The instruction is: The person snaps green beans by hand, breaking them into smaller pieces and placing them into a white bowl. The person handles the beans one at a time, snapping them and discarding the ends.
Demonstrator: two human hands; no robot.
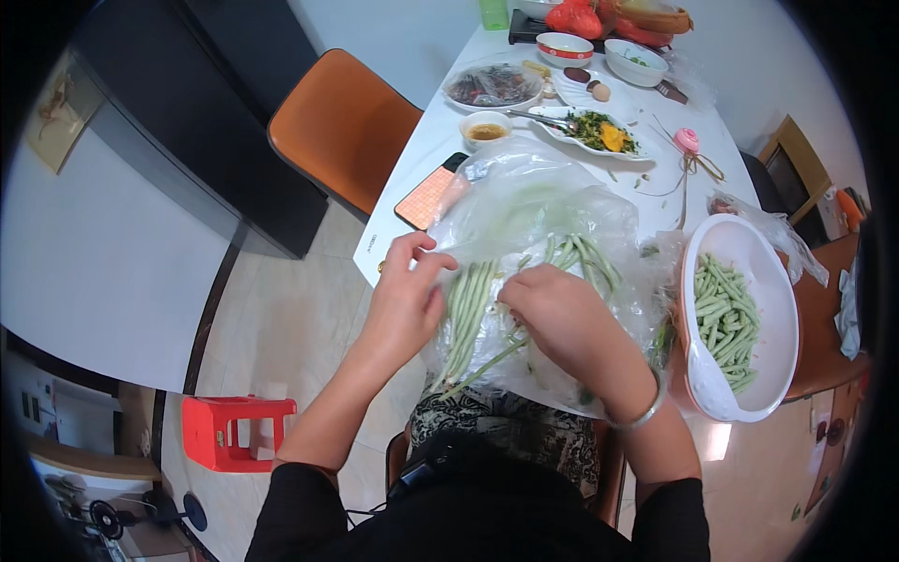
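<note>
Before me a clear plastic bag (541,204) lies spread on the table. A bundle of long green yardlong beans (469,316) rests on it, and more long beans (586,256) curve near the bag's middle. My left hand (411,295) is just left of the bundle, its fingers bent and apart with nothing seen in them. Over the bag, right of the bundle, my right hand (551,309) has its fingertips drawn together; whether they pinch something is hidden. A single bean (488,367) slants out below that hand. Snapped bean pieces (723,316) fill part of a white oval basin (779,281) at the right.
A phone in a checked case (430,195) lies left of the bag. Beyond are a small sauce bowl (484,128), a plate of chopped greens (597,133) with chopsticks, and a covered dish (494,88). An orange chair (344,126) stands left; a red stool (235,435) is on the floor.
</note>
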